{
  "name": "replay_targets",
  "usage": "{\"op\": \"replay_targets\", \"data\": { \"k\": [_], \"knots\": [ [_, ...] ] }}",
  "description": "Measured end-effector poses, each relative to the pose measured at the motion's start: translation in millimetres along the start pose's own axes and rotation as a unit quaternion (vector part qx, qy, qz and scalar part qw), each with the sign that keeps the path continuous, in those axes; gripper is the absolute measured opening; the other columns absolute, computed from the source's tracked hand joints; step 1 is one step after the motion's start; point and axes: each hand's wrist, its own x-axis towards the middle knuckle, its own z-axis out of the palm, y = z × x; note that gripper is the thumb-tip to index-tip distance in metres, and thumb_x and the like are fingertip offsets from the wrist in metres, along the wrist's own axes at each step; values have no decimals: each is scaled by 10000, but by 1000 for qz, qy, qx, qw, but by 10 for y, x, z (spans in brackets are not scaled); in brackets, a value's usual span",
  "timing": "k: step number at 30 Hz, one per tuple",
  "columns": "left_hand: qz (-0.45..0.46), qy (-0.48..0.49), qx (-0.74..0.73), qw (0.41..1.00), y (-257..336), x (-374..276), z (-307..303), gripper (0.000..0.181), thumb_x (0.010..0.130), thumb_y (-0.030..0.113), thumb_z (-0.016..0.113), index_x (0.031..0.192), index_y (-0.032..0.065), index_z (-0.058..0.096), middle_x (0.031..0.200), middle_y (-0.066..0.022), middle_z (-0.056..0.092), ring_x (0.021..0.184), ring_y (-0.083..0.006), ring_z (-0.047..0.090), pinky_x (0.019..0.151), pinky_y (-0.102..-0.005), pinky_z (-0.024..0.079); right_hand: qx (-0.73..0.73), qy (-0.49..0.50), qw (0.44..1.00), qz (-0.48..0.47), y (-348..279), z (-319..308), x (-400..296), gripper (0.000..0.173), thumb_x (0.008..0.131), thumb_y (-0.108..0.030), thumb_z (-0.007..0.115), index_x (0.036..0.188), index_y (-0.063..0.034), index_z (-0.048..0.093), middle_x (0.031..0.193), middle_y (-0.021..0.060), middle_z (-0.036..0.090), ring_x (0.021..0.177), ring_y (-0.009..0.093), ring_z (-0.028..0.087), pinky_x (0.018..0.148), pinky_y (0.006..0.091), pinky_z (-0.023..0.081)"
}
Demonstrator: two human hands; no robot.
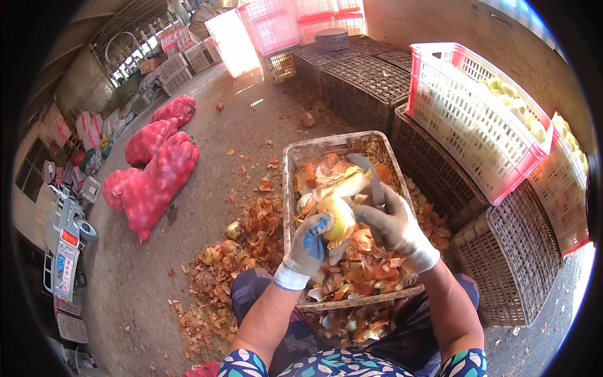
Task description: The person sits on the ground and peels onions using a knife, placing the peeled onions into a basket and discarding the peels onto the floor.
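Note:
In my gloved left hand [308,242] is a yellow onion [337,219], partly peeled, with dry skin hanging from its lower end. My right hand [393,221], also gloved, grips a small knife [375,186] with a curved blade. Its fingertips are close to the onion's right side; whether they touch it I cannot tell. A paler peeled piece lies just beyond the onion, against the blade. Below both hands stands a dirty plastic crate [334,140], loaded with onion skins [362,278]. The knife's handle is mostly hidden by the right glove.
Onion skins [221,268] cover the floor left of the crate. Red mesh sacks [160,174] lie farther left, near a parked vehicle [66,249]. At right, a pink-and-white crate [476,122] of peeled onions rests on dark crates [438,160]. Loose onions [307,119] dot the floor ahead.

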Motion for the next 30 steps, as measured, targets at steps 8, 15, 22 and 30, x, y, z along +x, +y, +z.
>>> {"op": "replay_targets", "data": {
  "k": [8,15,22,30],
  "knots": [
    [26,72,80,994,-80,50,199,572,919,354,586,1369,39,425,932,-84,637,562,-125,598,440,-242,480,81,107,991,9,-23,-6,0,177,879,-201,716,925,-33,682,674,-15,603,500,34,485,427,195,361],
    [46,224,85,970,-218,141,175,469,883,187,686,1280,-19,543,930,-102,684,644,-154,652,496,-282,526,107,118,986,43,-30,-23,27,186,871,-206,722,868,-41,638,643,5,580,409,64,459,347,231,339],
    [52,116,-65,990,-89,58,23,448,926,183,636,1307,-34,546,979,-168,691,773,-237,702,603,-329,592,-232,152,961,12,175,-588,260,304,880,-272,724,938,16,647,683,87,668,500,122,579,437,307,444],
    [103,159,-30,981,-47,25,-69,442,943,224,628,1300,-21,543,986,-177,684,748,-241,695,581,-327,580,-497,91,793,-340,294,-135,14,101,897,-188,653,844,-129,590,633,84,599,561,307,620,494,414,469]
  ]
}}
